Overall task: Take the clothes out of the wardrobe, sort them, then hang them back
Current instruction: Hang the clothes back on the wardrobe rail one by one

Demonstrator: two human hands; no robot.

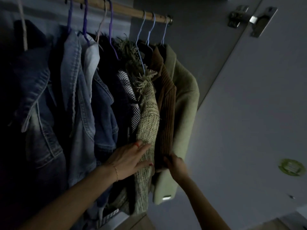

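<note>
Head view, left hand [131, 161] fingers straight, flat on tweed jacket [148, 117], right hand [174, 165] at 3 o'clock pinching brown corduroy jacket [167, 103] hem.

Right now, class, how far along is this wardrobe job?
Done: cannot tell; garments fill the wooden rail. In hand: the left hand lies flat on the tweed jacket; the right hand grips the brown corduroy jacket beside the green coat. Left: unclear.

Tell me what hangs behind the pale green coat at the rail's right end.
Directly behind the pale green coat hangs a brown corduroy jacket, showing only its collar and front edge. The right hand grips its lower edge. The coat covers the rest.
</note>
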